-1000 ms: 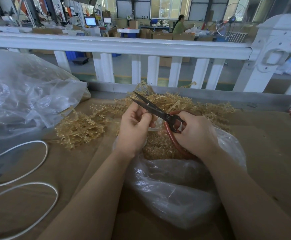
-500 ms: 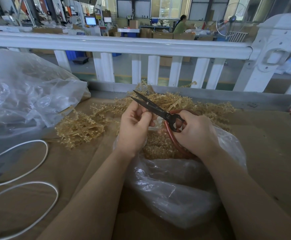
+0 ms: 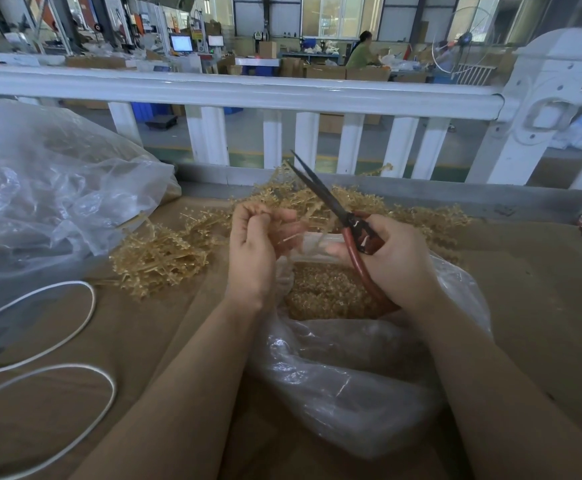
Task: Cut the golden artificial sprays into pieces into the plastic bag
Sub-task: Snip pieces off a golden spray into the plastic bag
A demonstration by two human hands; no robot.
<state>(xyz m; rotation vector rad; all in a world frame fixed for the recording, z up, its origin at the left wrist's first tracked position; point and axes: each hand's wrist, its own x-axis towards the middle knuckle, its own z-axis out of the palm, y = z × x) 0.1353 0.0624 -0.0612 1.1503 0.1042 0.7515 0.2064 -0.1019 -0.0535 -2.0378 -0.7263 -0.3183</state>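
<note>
Since a moment ago the red-handled black scissors (image 3: 346, 216) in the right hand (image 3: 391, 259) swing upright, blades shut; left hand (image 3: 256, 247) pinches a golden plastic spray stem (image 3: 291, 237) above the clear plastic bag (image 3: 351, 375), partly filled with cut pieces (image 3: 327, 292); beyond the bag, a pile of uncut golden sprays (image 3: 165, 251) remains on the counter (image 3: 542, 306)

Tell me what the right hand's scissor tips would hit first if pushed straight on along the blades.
Probably the white railing. The scissors in the right hand point up and away, tips above the loose sprays; depth is unclear.

A factory floor; cardboard boxes (image 3: 324, 71), computer monitors (image 3: 181, 42) and a seated worker (image 3: 361, 51) behind a white railing (image 3: 234, 93).
</note>
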